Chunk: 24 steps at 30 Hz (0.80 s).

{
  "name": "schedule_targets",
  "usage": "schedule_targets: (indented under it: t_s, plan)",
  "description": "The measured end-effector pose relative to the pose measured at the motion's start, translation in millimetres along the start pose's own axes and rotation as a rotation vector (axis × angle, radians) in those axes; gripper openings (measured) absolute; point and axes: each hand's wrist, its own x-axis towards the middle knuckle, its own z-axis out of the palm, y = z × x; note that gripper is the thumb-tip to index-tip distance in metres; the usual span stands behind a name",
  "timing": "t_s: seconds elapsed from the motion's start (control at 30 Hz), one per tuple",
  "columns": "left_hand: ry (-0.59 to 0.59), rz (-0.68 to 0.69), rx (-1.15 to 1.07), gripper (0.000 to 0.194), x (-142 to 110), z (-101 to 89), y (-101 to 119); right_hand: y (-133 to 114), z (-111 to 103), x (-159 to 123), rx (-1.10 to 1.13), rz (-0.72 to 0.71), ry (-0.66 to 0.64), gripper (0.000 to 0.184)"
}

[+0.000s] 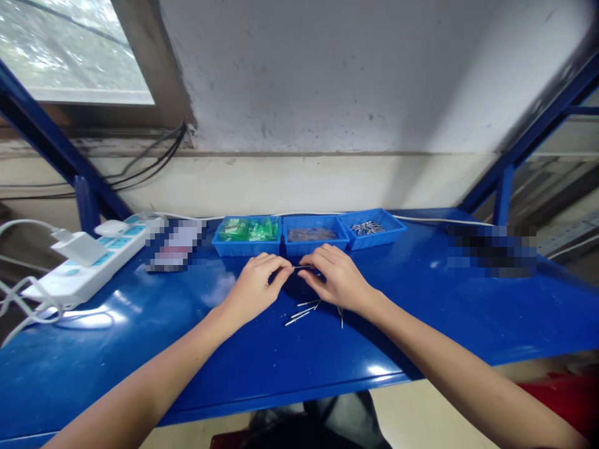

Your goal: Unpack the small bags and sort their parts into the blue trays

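Above the middle of the blue table, my left hand [262,277] and my right hand [337,274] face each other. A thin metal pin [301,267] spans the small gap between them. Both hands are closed, with thumb and fingers pinching one end of it each. Below them on the table lie several loose silver pins [298,317], which look like blind rivets. One more pin [341,317] lies partly under my right hand. Fingers cover the ends of the held pin, so its exact kind is unclear.
Behind my hands stand three blue bins: one with green packets [248,229], one with thin brownish pieces [312,234], one with silver pins [367,227]. A white power strip [88,265] with cables is at left. Blurred-out objects lie on both sides.
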Motion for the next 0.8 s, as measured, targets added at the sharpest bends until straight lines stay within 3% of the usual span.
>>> schedule_targets:
  t_s: [0.2, 0.33, 0.5, 0.6, 0.7, 0.8]
  plan:
    - [-0.053, -0.003, -0.032, 0.026, 0.0, 1.6, -0.3, -3.1, 2.0, 0.2, -0.049, -0.026, 0.018, 0.016]
    - [-0.130, -0.020, 0.003, 0.018, -0.9, 2.7, 5.2, 10.1, -11.4, 2.0, -0.094, -0.018, 0.093, 0.015]
    - [-0.291, 0.030, 0.082, 0.020, -4.3, 7.5, 8.6, 67.2, -38.1, -10.0, -0.331, 0.326, 0.371, 0.018]
    - [-0.313, 0.049, 0.128, 0.012, -5.5, 10.0, 5.6, 92.4, -41.9, -20.5, -0.458, 0.530, 0.364, 0.025]
    - [-0.300, 0.044, 0.168, 0.012, -5.0, 10.2, 2.9, 84.4, -34.6, -18.7, -0.387, 0.529, 0.305, 0.027]
    - [-0.274, 0.015, 0.177, 0.013, -3.2, 9.4, 0.9, 50.1, -20.8, -7.0, -0.183, 0.360, 0.200, 0.023]
